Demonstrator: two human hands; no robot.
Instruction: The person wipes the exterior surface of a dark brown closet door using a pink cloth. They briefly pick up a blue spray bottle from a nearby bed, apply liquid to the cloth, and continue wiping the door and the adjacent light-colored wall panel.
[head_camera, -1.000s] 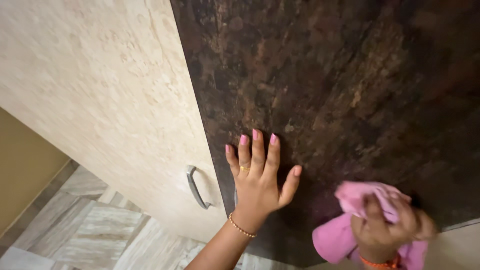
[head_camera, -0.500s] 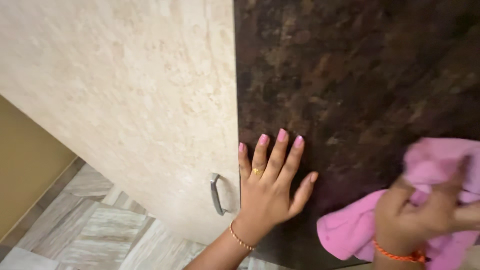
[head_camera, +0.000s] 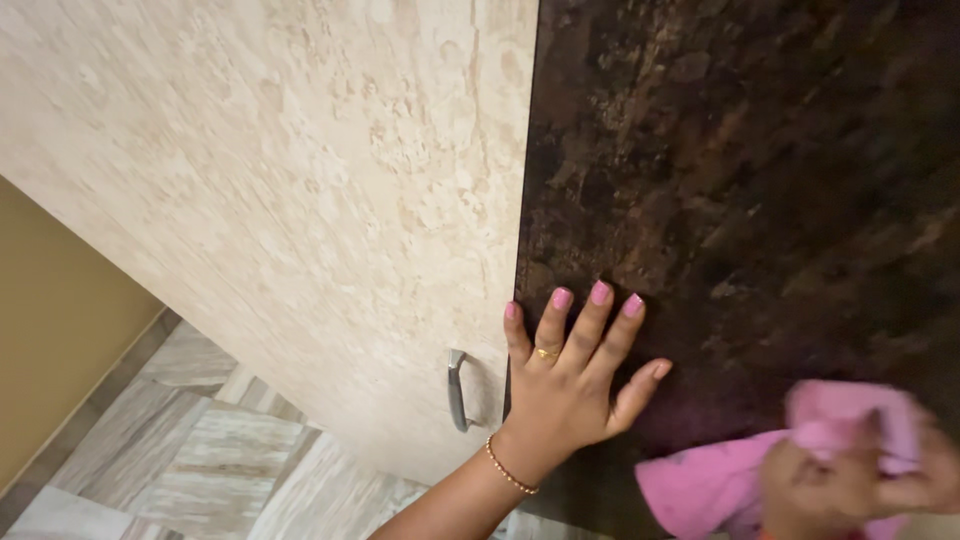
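**Cloth sweeping the dark panel, left hand bracing**

Your left hand (head_camera: 572, 385) lies flat and open on the dark brown mottled cabinet panel (head_camera: 760, 180), fingers spread, palm pressed just right of the seam where it meets the beige stone-pattern door (head_camera: 300, 200). Your right hand (head_camera: 850, 480) is closed around a bunched pink cloth (head_camera: 720, 480), low at the right edge of view and blurred, so it is in motion against the panel.

Compared with a second ago, the view has slid so that the seam and your left hand sit further right, and the cloth has spread wider across the bottom of the dark panel. The left hand has kept its same flat brace beside the metal door handle (head_camera: 457, 390). That reads as wiping under way along the lower part of the panel. Marbled floor tiles (head_camera: 180, 450) show below left.
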